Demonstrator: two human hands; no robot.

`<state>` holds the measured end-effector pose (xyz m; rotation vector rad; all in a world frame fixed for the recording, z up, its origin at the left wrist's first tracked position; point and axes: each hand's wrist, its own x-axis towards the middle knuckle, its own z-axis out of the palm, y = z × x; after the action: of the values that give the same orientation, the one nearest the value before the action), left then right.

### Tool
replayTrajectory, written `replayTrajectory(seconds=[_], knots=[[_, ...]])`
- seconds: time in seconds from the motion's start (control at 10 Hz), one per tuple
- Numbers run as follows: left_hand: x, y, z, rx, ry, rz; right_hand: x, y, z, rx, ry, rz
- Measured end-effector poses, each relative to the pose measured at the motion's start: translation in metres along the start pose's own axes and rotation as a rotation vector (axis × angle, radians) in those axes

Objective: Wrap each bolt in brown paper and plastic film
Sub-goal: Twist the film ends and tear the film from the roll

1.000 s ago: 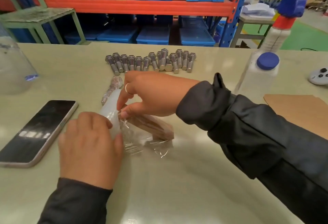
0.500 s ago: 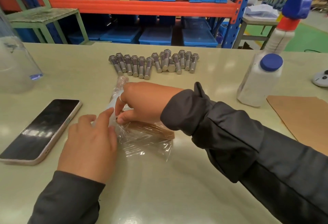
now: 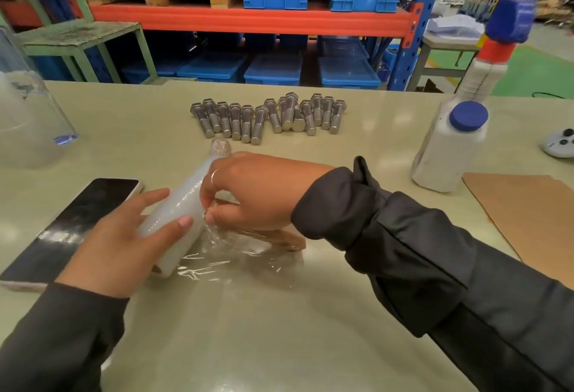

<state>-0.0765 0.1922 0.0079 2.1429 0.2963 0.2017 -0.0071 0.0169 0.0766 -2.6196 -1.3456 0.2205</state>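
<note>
— Where are the hands?

— The left hand grips a white roll of plastic film, thumb on top and fingers curled around its far side. The roll lies tilted on the table, its far end pointing toward the loose bolts.

— And the right?

— The right hand pinches the film's loose edge right beside the roll, thumb and fingers closed together on it. A ring sits on one finger.

— The bolt being wrapped?

— A brown-paper-wrapped bolt lies under the right wrist, on a crumpled sheet of clear film pulled off the roll. A finished wrapped bolt lies just beyond the roll's far end.

— The rest?

— The bare bolts lie in a row farther back. A phone lies left, a white bottle with a blue cap right, beside brown paper.
</note>
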Motion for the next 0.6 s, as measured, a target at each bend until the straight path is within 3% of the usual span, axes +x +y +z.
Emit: replayTrajectory(seconds=[0.2, 0.3, 0.5, 0.6], knots=[[0.005, -0.016, -0.010, -0.440, 0.081, -0.115, 0.005, 0.001, 0.007, 0.063, -0.041, 0.042], [0.005, -0.026, -0.023, -0.545, 0.061, -0.105, 0.012, -0.003, 0.013, 0.050, -0.074, 0.060], [0.017, -0.079, -0.048, -0.494, 0.061, -0.099, 0.021, -0.006, 0.038, 0.085, -0.087, 0.079], [0.015, -0.071, -0.045, -0.465, 0.055, -0.074, 0.017, -0.003, 0.046, 0.157, -0.038, 0.108]])
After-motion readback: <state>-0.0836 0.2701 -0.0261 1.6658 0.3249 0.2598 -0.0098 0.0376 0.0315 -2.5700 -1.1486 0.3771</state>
